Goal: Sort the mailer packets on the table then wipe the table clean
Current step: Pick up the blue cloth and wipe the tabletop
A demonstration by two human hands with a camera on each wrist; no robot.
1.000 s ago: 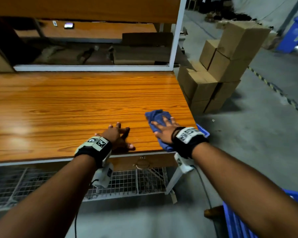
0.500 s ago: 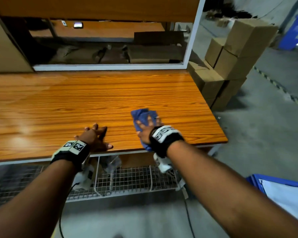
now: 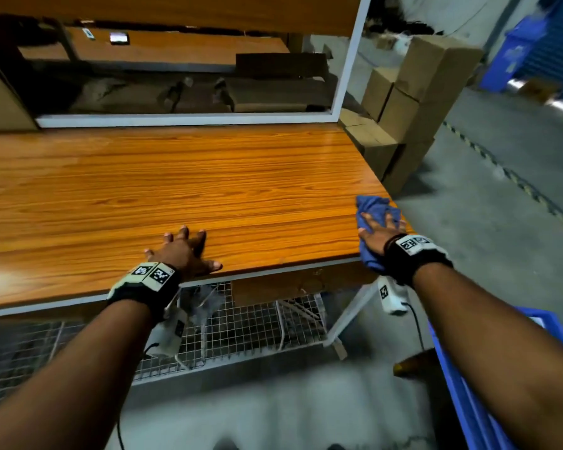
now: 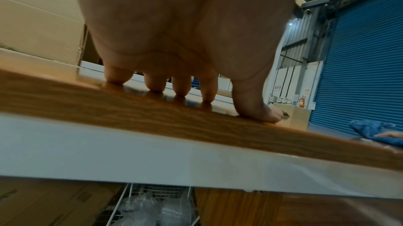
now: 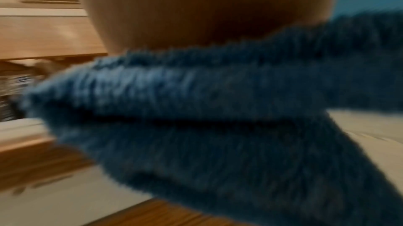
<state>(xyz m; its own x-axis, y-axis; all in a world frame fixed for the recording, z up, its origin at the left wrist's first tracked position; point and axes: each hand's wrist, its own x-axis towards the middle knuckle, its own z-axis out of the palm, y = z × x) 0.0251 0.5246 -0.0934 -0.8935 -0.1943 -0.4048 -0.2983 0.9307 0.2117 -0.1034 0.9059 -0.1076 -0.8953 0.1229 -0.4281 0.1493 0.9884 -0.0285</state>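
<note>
A blue cloth [image 3: 372, 211] lies at the front right corner of the wooden table [image 3: 176, 196], part of it hanging over the front edge. My right hand [image 3: 379, 227] presses flat on it with the fingers spread. In the right wrist view the cloth [image 5: 218, 109] fills the blurred picture under the palm. My left hand [image 3: 184, 251] rests on the table's front edge, fingertips [image 4: 154, 84] and thumb touching the wood, holding nothing. The cloth [image 4: 375, 130] shows far right in the left wrist view. No mailer packets lie on the tabletop.
Wire baskets [image 3: 247, 326] under the table hold clear bubble packets [image 4: 152, 210]. Stacked cardboard boxes [image 3: 413, 102] stand on the floor past the table's right end. A blue crate [image 3: 468, 384] sits at my lower right. A white frame [image 3: 189, 118] with a shelf rises behind the table.
My right hand has slid the blue cloth rightward along the front of the table to its right corner. The left hand stays resting at the front edge.
</note>
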